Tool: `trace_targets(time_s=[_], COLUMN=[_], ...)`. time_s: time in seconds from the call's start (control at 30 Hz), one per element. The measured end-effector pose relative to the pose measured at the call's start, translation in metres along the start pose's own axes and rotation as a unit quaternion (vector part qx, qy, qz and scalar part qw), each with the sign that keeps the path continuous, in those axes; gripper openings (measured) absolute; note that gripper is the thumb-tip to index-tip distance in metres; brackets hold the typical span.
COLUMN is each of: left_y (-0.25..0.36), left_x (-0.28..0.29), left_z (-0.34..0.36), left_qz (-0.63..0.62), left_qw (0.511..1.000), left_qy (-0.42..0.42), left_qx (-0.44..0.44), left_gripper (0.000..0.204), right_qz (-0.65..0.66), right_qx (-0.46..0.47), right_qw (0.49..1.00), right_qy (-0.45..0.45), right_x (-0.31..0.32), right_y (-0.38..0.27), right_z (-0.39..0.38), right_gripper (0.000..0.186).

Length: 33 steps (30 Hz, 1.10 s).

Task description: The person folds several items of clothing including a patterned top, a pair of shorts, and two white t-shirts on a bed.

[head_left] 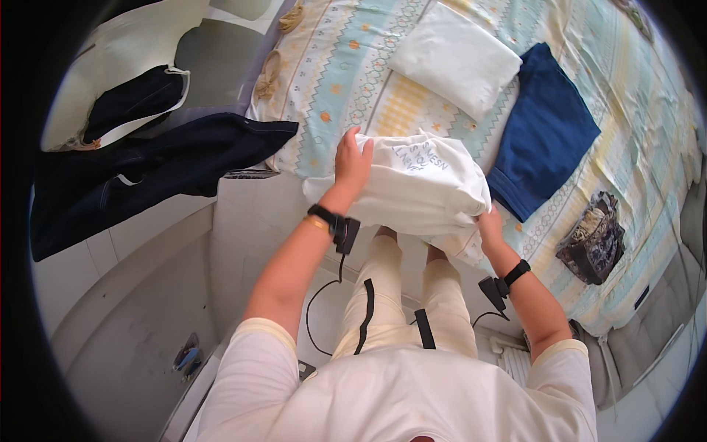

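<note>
Between my two hands hangs a white garment [412, 184] with blue printed lettering on it, bunched and partly folded, at the near edge of the bed. Its kind looks like a shirt, though the folds hide its full shape. My left hand [353, 163] grips its left side, thumb and fingers around the cloth. At the lower right corner, my right hand [489, 222] pinches the other end. Beyond it lies a folded white cloth piece [455, 62]. Folded blue trousers or shorts [546, 132] rest to the right of that.
A patterned sheet [331, 96] covers the bed. On its right side sits a dark patterned bundle [593, 239]. Dark navy clothing [147, 173] drapes over a ledge at left, near a white-edged chair [121, 59] holding more dark cloth. Cables run from my wrist devices.
</note>
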<state>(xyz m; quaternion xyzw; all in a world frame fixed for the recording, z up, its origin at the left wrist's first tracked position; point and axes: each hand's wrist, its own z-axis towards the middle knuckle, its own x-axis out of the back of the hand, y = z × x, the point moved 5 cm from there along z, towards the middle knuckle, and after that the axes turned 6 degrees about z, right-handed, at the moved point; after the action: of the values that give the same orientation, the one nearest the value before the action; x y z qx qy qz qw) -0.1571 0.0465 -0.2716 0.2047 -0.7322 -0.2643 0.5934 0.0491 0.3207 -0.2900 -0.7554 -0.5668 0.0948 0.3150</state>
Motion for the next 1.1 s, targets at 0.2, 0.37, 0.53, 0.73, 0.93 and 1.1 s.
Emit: trace_targets(time_s=[0.2,0.37,0.53,0.73,0.93,1.1], left_y=[0.032,0.046,0.057,0.068,0.164,0.217], left_x=[-0.051,-0.059,-0.030,0.035,0.081,0.128], left_z=[-0.020,-0.055,-0.078,-0.088,-0.136,-0.177], left_qz=[0.173,0.196,0.114,0.215,0.068,0.074], left_qw=[0.965,0.943,0.962,0.955,0.918,0.893], left_qy=[-0.195,-0.267,-0.242,-0.187,-0.164,-0.266], left_qx=[0.013,-0.041,-0.054,-0.082,-0.354,-0.355], left_gripper=[0.068,0.066,0.032,0.020,0.016,0.018], right_qz=[-0.153,-0.074,-0.120,-0.214,-0.167,-0.282], right_qx=[0.248,0.285,0.170,0.353,0.484,0.621], right_qw=[0.948,0.955,0.978,0.900,0.857,0.635], right_qy=[0.125,0.021,-0.031,0.139,-0.056,-0.363], right_x=[0.039,-0.006,-0.016,0.068,0.045,-0.017], right_y=[0.008,-0.025,-0.026,-0.053,-0.078,-0.108], right_z=[-0.005,0.003,0.014,-0.026,-0.053,-0.142], right_gripper=[0.050,0.064,0.057,0.038,0.051,0.044])
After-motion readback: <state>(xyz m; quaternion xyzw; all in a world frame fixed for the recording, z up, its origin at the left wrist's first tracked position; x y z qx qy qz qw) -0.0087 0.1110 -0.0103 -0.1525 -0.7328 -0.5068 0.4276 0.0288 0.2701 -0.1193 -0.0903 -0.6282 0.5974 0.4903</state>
